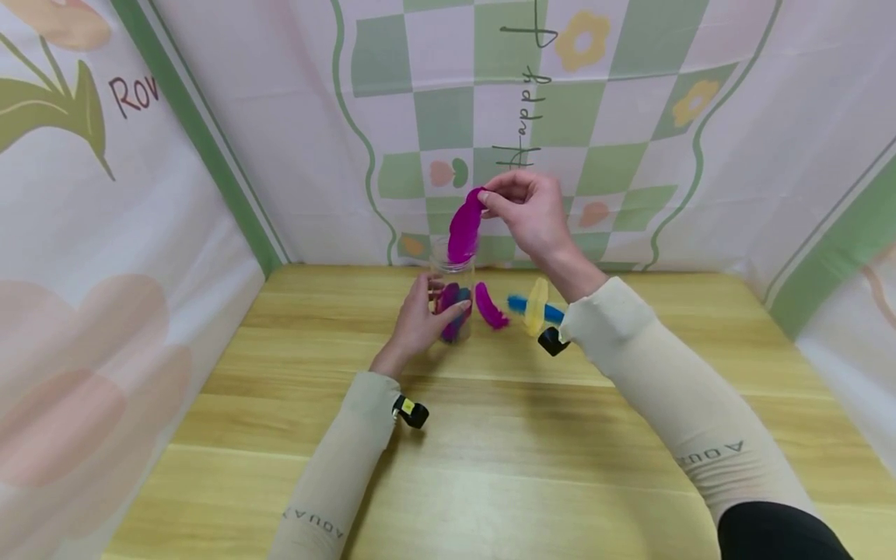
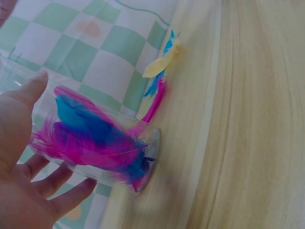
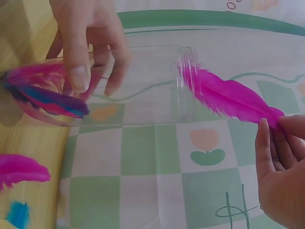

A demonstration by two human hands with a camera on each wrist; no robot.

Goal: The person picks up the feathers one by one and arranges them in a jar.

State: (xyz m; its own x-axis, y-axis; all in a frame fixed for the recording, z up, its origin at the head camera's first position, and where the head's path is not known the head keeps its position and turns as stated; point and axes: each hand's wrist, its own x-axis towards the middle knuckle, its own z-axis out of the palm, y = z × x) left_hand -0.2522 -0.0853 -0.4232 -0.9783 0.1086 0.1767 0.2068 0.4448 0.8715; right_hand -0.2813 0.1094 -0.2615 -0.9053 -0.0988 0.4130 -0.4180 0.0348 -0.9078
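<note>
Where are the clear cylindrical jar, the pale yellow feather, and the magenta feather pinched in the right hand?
Clear cylindrical jar (image 3: 147, 83): right wrist view, side wall.
Pale yellow feather (image 1: 536, 305): head view, its middle.
Pinched magenta feather (image 3: 231, 97): right wrist view, middle.

a table (image 1: 490, 451) of light wood, behind it a pale cloth wall (image 1: 280, 140) with green and white squares (image 1: 444, 120), yellow flowers (image 1: 593, 51), the word "Happy" (image 1: 519, 117), green bands (image 1: 203, 140) at both sides

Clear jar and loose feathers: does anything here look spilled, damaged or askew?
Nothing stands out as spilled or damaged. The clear jar stands upright in the left hand, and the right hand pinches a magenta feather at its mouth. Mildly untidy: the yellow feather lies across the blue feather.
</note>
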